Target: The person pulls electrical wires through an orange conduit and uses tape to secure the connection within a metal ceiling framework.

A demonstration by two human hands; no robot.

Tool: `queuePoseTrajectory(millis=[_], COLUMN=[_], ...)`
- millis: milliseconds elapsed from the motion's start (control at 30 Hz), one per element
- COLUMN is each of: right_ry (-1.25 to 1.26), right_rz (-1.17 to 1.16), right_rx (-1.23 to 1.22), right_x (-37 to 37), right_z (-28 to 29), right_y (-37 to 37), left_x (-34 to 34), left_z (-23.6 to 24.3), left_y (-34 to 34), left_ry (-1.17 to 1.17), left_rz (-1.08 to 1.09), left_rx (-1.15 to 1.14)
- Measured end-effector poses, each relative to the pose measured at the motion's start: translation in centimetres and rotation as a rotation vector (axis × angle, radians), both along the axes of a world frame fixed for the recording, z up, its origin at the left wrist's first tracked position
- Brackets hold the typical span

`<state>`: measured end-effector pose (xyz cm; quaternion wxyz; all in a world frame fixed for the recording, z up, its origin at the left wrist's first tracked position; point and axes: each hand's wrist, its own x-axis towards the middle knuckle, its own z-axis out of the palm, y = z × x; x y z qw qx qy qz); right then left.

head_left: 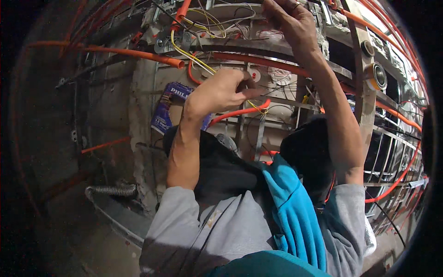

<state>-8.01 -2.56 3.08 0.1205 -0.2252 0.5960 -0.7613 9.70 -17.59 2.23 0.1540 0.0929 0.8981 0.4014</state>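
My left hand, fingers curled, grips thin yellow and white wires that hang from an orange conduit at the top. Below it a yellow strand loops by a bent orange pipe. My right hand is raised at the upper edge, fingertips closed on something too small to make out. A blue cardboard box with a hole in it lies left of my left forearm. Thin dark wires spread to the right of that hand.
Metal framing, more orange conduits, a wooden post with round metal fittings and a flexible silver duct surround me. My dark-clad legs and a turquoise cloth are below my hands.
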Motion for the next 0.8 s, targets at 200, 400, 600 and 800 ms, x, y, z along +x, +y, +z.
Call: queuePoseTrajectory(millis=[200, 400, 600, 800], right_ry=[0.030, 0.039, 0.056, -0.014], right_rz=[-0.073, -0.026, -0.028, -0.007], right_rx=[0.034, 0.010, 0.052, -0.027], right_x=[0.3, 1.1, 0.7, 1.2], right_z=[0.7, 1.2, 1.4, 1.8], right_y=[-0.6, -0.6, -0.5, -0.9], left_x=[0.9, 2.8, 3.4, 2.9], left_z=[-1.3, -0.3, -3.9, -4.1], left_y=[-0.7, -3.5, -5.4, -3.4], left_ry=[-0.155, -0.363, -0.522, -0.366], left_rz=[0.068, 0.070, 0.334, 0.447], left_rx=[-0.133, 0.375, -0.366, -0.177])
